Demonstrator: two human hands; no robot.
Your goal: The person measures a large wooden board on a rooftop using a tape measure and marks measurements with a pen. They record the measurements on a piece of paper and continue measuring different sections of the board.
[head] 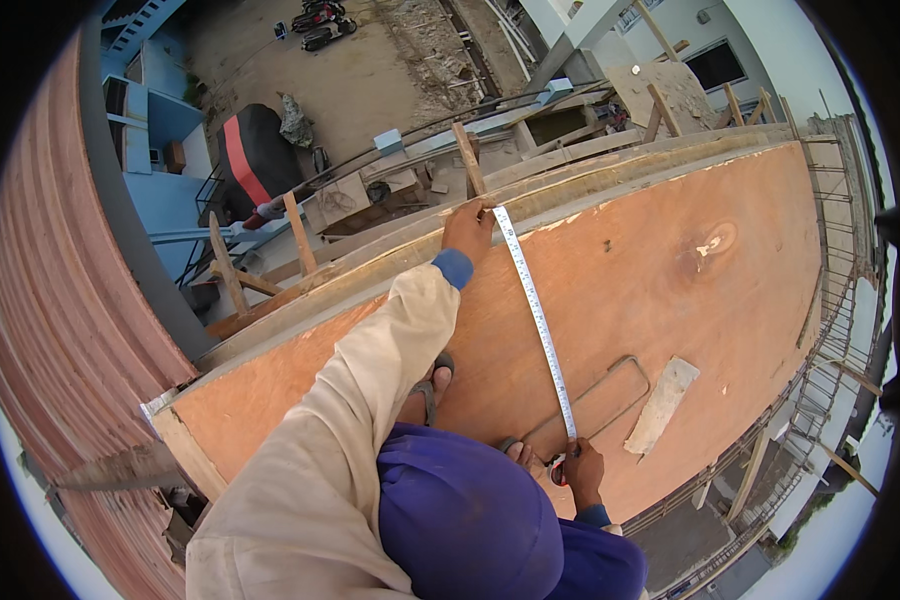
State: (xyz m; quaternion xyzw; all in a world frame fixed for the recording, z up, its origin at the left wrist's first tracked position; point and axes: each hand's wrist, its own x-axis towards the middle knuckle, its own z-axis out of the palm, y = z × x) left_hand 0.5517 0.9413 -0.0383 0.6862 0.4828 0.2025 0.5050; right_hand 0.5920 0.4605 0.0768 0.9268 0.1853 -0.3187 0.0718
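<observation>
A white measuring tape blade (536, 319) stretches across an orange-brown plywood sheet (645, 285). My left hand (469, 229) grips its far end, beside the timber-edged channel (390, 255) along the sheet. Nearer my body, my right hand (585, 469) is closed around the tape measure case (557, 470), which is red and dark and partly covered by the fingers. A bent steel rod (630, 405) lies on the plywood by the blade, close to my right hand. To its right rests a short grey-white board (661, 405). My sandalled feet (439, 379) are on the sheet.
Beyond the channel the level drops to a yard (270, 67) with a covered vehicle (251, 157) and motorcycles (326, 22). Upright timber stakes (469, 157) line that edge. A rebar cage (832, 375) runs along the right, and corrugated roofing (67, 285) lies left.
</observation>
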